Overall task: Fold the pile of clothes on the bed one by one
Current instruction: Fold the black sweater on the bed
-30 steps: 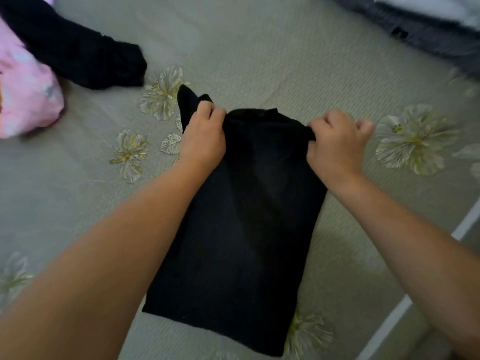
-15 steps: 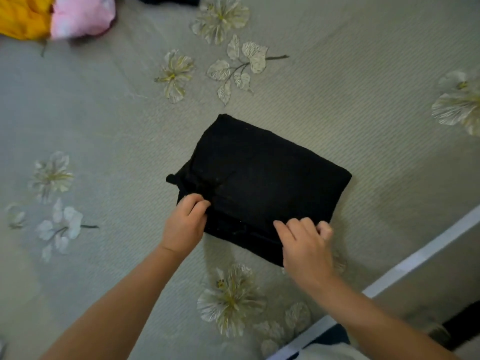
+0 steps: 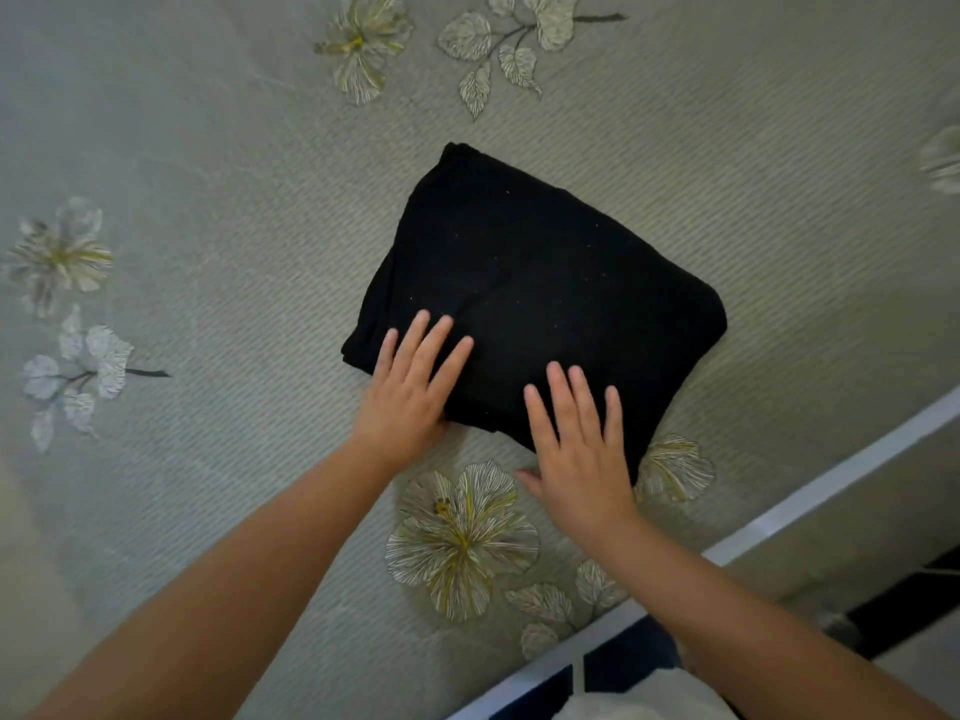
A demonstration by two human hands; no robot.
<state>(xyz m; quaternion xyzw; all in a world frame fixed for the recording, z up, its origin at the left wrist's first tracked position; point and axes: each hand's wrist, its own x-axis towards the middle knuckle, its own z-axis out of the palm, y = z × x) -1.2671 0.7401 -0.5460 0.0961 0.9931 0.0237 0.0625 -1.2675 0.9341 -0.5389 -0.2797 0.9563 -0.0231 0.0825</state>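
Note:
A black garment (image 3: 540, 283) lies folded into a thick rectangle on the grey-green bedsheet (image 3: 208, 252) with pale flower prints. My left hand (image 3: 410, 392) lies flat on its near left corner, fingers straight and spread. My right hand (image 3: 576, 444) lies flat on its near right edge, fingers straight, thumb out on the sheet. Neither hand grips the cloth. The pile of other clothes is out of view.
The bed's white edge (image 3: 810, 511) runs diagonally across the lower right, with floor and dark shapes beyond it. A bit of white cloth (image 3: 639, 698) shows at the bottom edge.
A second ago both hands held the garment's far edge up. They brought it toward me, folding the garment in half, let go, and now rest flat on it.

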